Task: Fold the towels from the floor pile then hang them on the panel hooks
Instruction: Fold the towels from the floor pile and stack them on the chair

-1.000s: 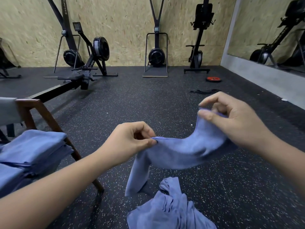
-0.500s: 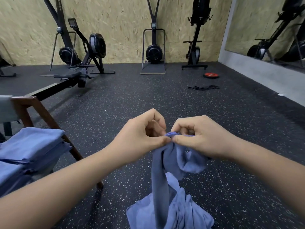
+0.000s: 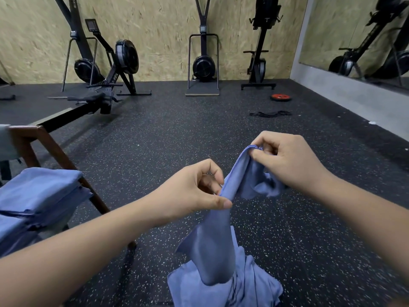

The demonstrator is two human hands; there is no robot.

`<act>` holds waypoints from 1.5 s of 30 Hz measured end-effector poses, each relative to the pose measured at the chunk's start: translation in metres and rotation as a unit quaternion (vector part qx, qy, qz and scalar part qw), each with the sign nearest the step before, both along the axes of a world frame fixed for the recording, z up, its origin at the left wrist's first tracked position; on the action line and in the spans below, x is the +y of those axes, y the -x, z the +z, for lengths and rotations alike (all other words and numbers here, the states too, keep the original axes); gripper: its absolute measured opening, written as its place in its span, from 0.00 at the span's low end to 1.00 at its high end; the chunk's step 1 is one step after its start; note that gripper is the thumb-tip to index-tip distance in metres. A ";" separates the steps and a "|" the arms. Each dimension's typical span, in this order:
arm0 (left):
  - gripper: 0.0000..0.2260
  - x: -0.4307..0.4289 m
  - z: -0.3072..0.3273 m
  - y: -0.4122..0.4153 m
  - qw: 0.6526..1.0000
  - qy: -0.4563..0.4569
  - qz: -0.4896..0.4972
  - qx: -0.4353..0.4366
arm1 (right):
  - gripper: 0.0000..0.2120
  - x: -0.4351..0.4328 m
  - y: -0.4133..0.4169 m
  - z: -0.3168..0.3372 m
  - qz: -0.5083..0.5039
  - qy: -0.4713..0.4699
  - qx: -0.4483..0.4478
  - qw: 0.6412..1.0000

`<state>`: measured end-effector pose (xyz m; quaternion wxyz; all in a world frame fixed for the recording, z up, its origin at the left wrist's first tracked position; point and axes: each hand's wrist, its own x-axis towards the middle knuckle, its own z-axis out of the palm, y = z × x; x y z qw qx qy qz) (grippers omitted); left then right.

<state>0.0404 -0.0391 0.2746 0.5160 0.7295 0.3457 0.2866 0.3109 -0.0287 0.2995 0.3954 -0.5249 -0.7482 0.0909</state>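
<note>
Partly out of frame: floor pile (image 3: 254,286), folded stack (image 3: 37,196)

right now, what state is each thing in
towel, unfolded, lifted, hanging from both hands
left hand, pinching the towel, lower
right hand, pinching the towel's top edge, higher
pile, crumpled on the floor
stack, folded, beside the chair frame
plate, flat on the floor

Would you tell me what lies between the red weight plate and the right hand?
A black strap on the floor, nearer the red weight plate than the right hand, in the head view.
</note>
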 end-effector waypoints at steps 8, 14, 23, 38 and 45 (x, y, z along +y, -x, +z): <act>0.17 0.014 -0.007 0.012 0.994 -0.050 0.033 0.092 | 0.06 0.026 -0.033 -0.019 -0.121 0.019 0.012 0.992; 0.14 0.022 -0.003 0.022 0.961 -0.144 0.094 0.215 | 0.07 0.036 -0.052 -0.028 -0.201 0.061 0.002 0.978; 0.07 0.023 0.000 0.021 0.936 -0.212 0.138 0.244 | 0.06 0.016 -0.019 -0.021 -0.077 0.094 -0.038 0.992; 0.07 0.002 0.011 0.006 0.961 -0.217 0.090 0.146 | 0.12 -0.019 0.046 -0.025 0.174 0.159 -0.049 0.971; 0.16 0.004 0.012 0.016 0.978 -0.133 0.055 0.152 | 0.06 -0.011 0.028 -0.020 0.124 0.097 -0.054 0.986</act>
